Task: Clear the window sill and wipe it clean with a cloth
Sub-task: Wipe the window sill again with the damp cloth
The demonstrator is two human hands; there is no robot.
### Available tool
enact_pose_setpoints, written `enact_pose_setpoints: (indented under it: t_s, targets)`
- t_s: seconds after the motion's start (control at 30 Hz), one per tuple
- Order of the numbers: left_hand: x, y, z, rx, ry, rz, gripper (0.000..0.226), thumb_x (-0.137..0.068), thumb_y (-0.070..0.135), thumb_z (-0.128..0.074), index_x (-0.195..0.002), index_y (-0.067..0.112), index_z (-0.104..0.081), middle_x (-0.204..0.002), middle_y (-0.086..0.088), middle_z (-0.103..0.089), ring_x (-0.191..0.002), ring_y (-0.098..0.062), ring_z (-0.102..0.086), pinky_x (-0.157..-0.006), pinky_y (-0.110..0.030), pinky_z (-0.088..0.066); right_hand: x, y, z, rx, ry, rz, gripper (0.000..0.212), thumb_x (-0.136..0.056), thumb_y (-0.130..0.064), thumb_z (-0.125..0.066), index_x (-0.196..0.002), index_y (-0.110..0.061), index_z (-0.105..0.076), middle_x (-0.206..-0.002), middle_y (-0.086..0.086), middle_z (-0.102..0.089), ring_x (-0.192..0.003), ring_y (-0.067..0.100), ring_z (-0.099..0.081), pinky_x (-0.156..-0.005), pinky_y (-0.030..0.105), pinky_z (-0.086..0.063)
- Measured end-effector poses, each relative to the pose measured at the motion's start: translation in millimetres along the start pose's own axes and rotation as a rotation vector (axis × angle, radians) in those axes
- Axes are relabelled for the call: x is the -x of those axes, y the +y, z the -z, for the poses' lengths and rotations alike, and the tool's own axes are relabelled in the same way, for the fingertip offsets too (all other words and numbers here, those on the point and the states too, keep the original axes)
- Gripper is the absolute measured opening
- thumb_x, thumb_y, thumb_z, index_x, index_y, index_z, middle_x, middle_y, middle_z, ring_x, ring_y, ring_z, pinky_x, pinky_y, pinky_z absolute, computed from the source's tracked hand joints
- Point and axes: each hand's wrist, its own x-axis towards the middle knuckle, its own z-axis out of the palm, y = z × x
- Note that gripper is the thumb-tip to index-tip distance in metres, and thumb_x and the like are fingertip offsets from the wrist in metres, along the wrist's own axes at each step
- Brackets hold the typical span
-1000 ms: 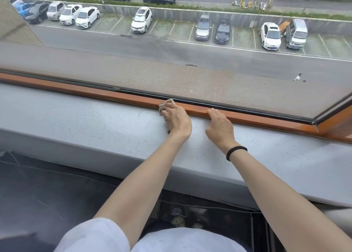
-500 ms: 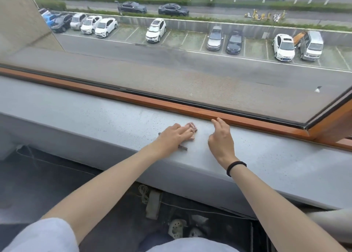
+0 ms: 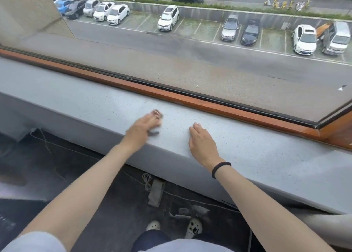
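- Window sill (image 3: 76,107): grey, speckled ledge running from the left edge of our view to the right corner, where the frame turns. We see nothing standing on it, so we judge the clearing step done and the wiping step in hand.
- Wooden frame strip (image 3: 190,99): orange-brown, along the sill's far edge, against the glass; not touched by either hand.
- Left hand (image 3: 142,128): blurred by motion, palm down near the sill's front edge, about midway along the visible length. Fingers lie flat and pressed on the cloth rather than curled around it, as far as the blur lets us tell.
- Cloth (image 3: 157,114): small, pinkish and dark, mostly hidden beneath our left hand; one bit shows past the fingertips toward the far edge, another dark bit at the thumb side. It lies on the sill surface.
- Right hand (image 3: 202,141): empty, spread flat and narrow-fingered on the sill, near the front edge, a little apart from the cloth hand. We take it as a brace only.
- Black band (image 3: 221,168): on the right wrist, over the sill's front edge.
- Next move, in our judgement: carry the cloth along the stretches not yet passed, left end and right corner alike, with steady downward pressure, and shift the bracing hand clear of its patch.
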Motion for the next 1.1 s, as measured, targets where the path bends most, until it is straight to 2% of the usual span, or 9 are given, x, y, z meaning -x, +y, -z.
enact_pose_setpoints:
  t_s: [0.1, 0.23, 0.33, 0.47, 0.57, 0.7, 0.87, 1.03, 1.1]
  targets:
    - [-7.6, -18.4, 15.0, -0.164, 0.158, 0.216, 0.063, -0.086, -0.015, -0.039, -0.136, 0.023, -0.049, -0.152, 0.002, -0.029, -0.137, -0.023, -0.03, -0.109, -0.043, -0.034, -4.3, 3.2, 10.1, 0.021, -0.024, -0.019, 0.019, -0.097, -0.012, -0.033, -0.084, -0.011, -0.047, -0.091, 0.0, -0.045, -0.085, 0.02, -0.054, -0.063, 0.027, -0.038]
    - [17.1, 8.0, -7.5, -0.109, -0.091, -0.092, 0.062, -0.092, -0.011, -0.036, -0.143, 0.023, -0.035, -0.152, 0.013, -0.014, -0.14, -0.006, -0.009, -0.118, -0.039, -0.013, -11.4, -15.2, 16.0, 0.106, -0.011, -0.102, 0.021, -0.097, -0.019, -0.035, -0.096, -0.008, -0.053, -0.091, 0.007, -0.053, -0.084, 0.025, -0.058, -0.059, 0.028, -0.036]
    - [9.7, -22.4, 14.4, -0.056, -0.196, -0.161, 0.074, -0.087, -0.017, -0.042, -0.143, 0.03, -0.031, -0.15, 0.021, -0.006, -0.141, -0.004, -0.005, -0.116, -0.042, -0.019, -10.2, -40.1, 2.9, 0.257, -0.131, -0.15, 0.051, -0.099, -0.04, -0.031, -0.143, -0.014, -0.03, -0.126, 0.027, -0.048, -0.117, 0.038, -0.046, -0.086, 0.038, -0.043]
    - [-43.0, -59.2, 40.2, -0.192, 0.046, 0.103, 0.07, -0.085, -0.016, -0.038, -0.145, 0.021, -0.036, -0.157, 0.001, -0.012, -0.145, -0.023, -0.011, -0.116, -0.043, -0.019, -14.3, -56.8, -15.3, 0.37, -0.21, -0.238, 0.067, -0.097, -0.056, -0.021, -0.151, -0.018, -0.011, -0.146, 0.041, -0.015, -0.139, 0.048, -0.016, -0.113, 0.049, -0.019]
    - [-55.0, -45.7, 27.3, -0.193, -0.002, -0.027, 0.058, -0.086, -0.009, -0.046, -0.141, 0.01, -0.042, -0.153, -0.01, -0.027, -0.14, -0.031, -0.023, -0.115, -0.042, -0.025, -14.4, -63.1, -20.1, 0.372, -0.206, -0.315, 0.069, -0.096, -0.058, -0.02, -0.151, -0.02, -0.01, -0.148, 0.039, -0.011, -0.141, 0.046, -0.012, -0.115, 0.048, -0.016]
    - [-55.6, -85.1, 51.4, -0.377, -0.022, -0.621, 0.06, -0.068, -0.018, -0.063, -0.124, 0.003, -0.059, -0.132, -0.016, -0.054, -0.102, -0.04, -0.055, -0.089, -0.044, -0.052, -33.7, -81.2, -16.1, 0.267, -0.206, -0.491, 0.071, -0.092, -0.065, -0.02, -0.139, -0.015, -0.037, -0.144, 0.037, -0.026, -0.138, 0.043, -0.021, -0.114, 0.047, -0.017]
    - [-98.3, -82.3, 69.1, -0.36, 0.035, -0.32, 0.03, -0.079, 0.0, -0.054, -0.107, 0.006, -0.065, -0.108, -0.013, -0.06, -0.087, -0.035, -0.049, -0.074, -0.047, -0.048, -57.1, -92.4, -7.0, 0.123, -0.08, -0.643, 0.061, -0.088, -0.065, -0.038, -0.084, -0.008, -0.058, -0.099, 0.017, -0.059, -0.105, 0.031, -0.047, -0.087, 0.037, -0.04]
    - [-71.0, -78.1, 50.7, -0.255, -0.07, -0.784, 0.038, -0.066, 0.001, -0.073, -0.102, 0.012, -0.069, -0.104, -0.005, -0.066, -0.081, -0.033, -0.058, -0.065, -0.035, -0.053, -54.0, -93.0, -15.9, 0.055, -0.034, -0.667, 0.055, -0.084, -0.062, -0.051, -0.102, -0.011, -0.061, -0.104, 0.015, -0.05, -0.113, 0.028, -0.041, -0.079, 0.034, -0.042]
    - [-92.4, -94.5, 73.2, -0.31, -0.101, -0.762, 0.041, -0.065, 0.007, -0.08, -0.104, 0.013, -0.069, -0.105, -0.007, -0.066, -0.079, -0.032, -0.057, -0.066, -0.039, -0.054, -49.2, -91.7, -16.4, 0.008, -0.037, -0.661, 0.051, -0.085, -0.058, -0.054, -0.108, -0.013, -0.06, -0.11, 0.016, -0.046, -0.122, 0.029, -0.036, -0.081, 0.035, -0.044]
